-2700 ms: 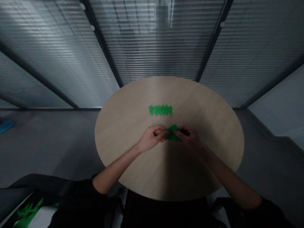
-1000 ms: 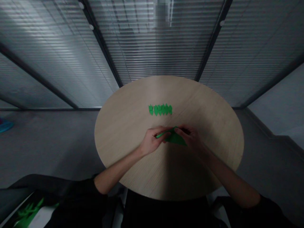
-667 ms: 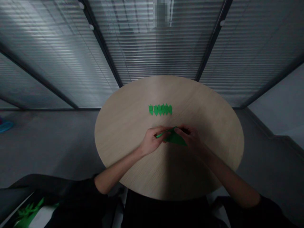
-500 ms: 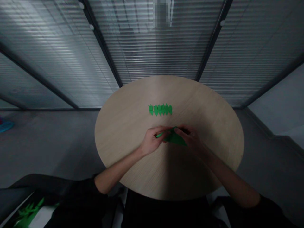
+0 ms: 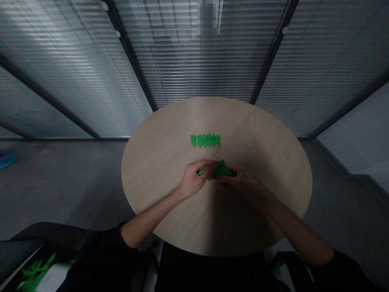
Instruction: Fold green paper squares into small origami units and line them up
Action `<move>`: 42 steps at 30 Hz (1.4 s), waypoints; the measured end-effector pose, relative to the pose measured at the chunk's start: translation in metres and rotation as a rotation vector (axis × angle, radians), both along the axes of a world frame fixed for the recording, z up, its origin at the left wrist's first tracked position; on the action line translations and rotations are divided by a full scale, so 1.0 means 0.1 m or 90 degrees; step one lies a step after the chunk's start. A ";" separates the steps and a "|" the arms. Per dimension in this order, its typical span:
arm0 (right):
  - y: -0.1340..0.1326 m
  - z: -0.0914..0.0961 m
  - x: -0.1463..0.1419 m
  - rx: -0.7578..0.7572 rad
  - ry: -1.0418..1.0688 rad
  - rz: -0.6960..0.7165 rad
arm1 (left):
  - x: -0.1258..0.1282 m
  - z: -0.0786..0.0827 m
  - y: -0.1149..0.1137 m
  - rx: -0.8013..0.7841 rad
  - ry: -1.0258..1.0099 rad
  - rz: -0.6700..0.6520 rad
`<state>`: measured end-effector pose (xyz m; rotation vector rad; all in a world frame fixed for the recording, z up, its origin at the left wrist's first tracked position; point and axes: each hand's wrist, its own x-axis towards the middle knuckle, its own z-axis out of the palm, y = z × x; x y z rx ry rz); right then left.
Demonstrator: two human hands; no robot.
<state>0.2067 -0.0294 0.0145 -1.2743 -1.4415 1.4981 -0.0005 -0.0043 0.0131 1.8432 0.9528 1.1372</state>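
A sheet of green paper (image 5: pixel 223 168), partly folded, is held between both hands above the middle of the table. My left hand (image 5: pixel 196 176) is closed on its left end, the thumb and fingers pinching it. From the right, my right hand (image 5: pixel 238 177) grips the paper's lower right edge; some of its fingers are hidden. One corner of the paper points up, away from me. Just beyond the hands lies a row of several small folded green paper pieces (image 5: pixel 206 140), with the leftmost slightly apart from the others.
The round wooden table (image 5: pixel 158 138) stands against glass panels with blinds (image 5: pixel 200 69). At the lower left, green items and a white object (image 5: pixel 53 278) sit in a dark container or bag. A blue object (image 5: pixel 6 159) lies on the floor at far left.
My right hand has shifted from the paper's top edge down to its lower edge. The paper's visible corner now points upward. The left hand stays almost in place.
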 end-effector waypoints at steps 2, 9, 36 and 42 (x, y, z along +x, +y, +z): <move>0.00 0.01 0.01 -0.008 -0.001 -0.003 | -0.01 0.00 0.01 0.000 0.003 0.004; 0.06 -0.02 0.10 -0.034 0.042 -0.021 | -0.06 -0.02 0.08 -0.078 -0.093 0.032; 0.04 -0.04 0.01 -0.047 0.028 0.048 | -0.01 -0.08 0.03 -0.128 -0.084 -0.009; 0.04 -0.07 -0.02 -0.012 -0.007 0.031 | 0.00 -0.11 0.03 -0.122 -0.083 -0.030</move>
